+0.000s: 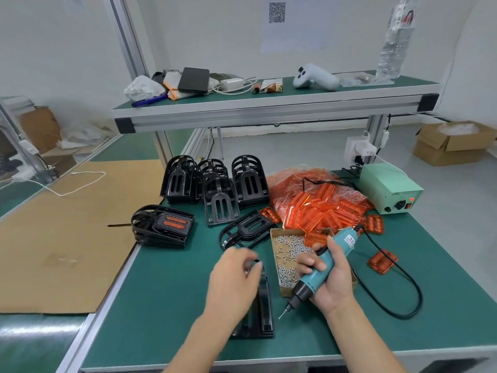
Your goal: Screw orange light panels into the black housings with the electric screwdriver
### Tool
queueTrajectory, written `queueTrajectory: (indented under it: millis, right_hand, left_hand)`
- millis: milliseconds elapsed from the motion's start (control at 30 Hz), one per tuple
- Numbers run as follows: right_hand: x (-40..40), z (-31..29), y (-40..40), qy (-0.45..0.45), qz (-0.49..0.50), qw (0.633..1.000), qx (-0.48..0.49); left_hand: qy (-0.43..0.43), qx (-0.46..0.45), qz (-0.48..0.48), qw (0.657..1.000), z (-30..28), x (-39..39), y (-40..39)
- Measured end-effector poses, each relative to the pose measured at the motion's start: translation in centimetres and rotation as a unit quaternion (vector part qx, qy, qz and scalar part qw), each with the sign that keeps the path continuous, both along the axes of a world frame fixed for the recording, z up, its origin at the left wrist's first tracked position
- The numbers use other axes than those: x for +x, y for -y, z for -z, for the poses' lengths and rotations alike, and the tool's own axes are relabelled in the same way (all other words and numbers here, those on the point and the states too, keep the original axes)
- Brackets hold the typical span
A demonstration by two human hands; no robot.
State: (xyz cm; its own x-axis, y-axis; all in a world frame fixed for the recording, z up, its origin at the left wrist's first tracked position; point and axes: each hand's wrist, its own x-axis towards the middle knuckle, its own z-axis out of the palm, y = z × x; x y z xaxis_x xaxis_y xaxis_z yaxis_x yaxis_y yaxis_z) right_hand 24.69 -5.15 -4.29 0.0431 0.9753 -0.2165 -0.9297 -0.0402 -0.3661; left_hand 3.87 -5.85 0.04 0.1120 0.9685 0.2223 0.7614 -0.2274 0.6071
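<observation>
A black housing (263,308) stands on edge on the green mat near the front. My left hand (234,278) is over it, blurred, its curled fingers round the housing's upper rim. My right hand (332,278) grips the teal electric screwdriver (320,269), whose bit (281,314) points down and left, just right of the housing and clear of it. Orange light panels (317,203) fill a clear bag behind. A cardboard box of screws (285,254) lies under the screwdriver.
Stacks of empty black housings (215,181) stand at the back, one lies flat (246,230), and a stack with orange panels fitted (164,224) sits at the left edge. A green power supply (390,188) stands at the right, its black cable (403,286) looping past a loose orange panel (382,261).
</observation>
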Motion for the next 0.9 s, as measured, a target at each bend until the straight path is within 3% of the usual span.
queueTrajectory:
  millis: [100,233,433,600,733,900]
  right_hand:
    - [-0.1,-0.2,0.1,0.007,0.011,1.0,-0.008]
    - [-0.3,-0.6,0.2,0.004,0.023,1.0,-0.017]
    - [-0.4,-0.9,0.3,-0.004,0.02,1.0,-0.019]
    - [-0.2,-0.8,0.2,-0.005,0.02,1.0,-0.02]
    - [-0.3,-0.6,0.1,0.008,0.021,1.0,-0.014]
    - [-0.2,-0.5,0.1,0.003,0.019,1.0,-0.007]
  left_hand:
    - [0.007,-0.002,0.121,0.993,-1.7,5.6,-4.6]
    - [-0.081,-0.016,0.201,0.976,-1.1,11.3,-9.8]
    - [-0.163,0.026,0.174,0.971,0.7,15.1,-13.6]
    - [-0.162,0.034,0.159,0.973,1.5,16.1,-14.7]
    - [-0.104,0.044,0.15,0.982,0.9,15.1,-13.6]
    - [0.138,-0.056,0.077,0.986,-1.6,9.4,-9.4]
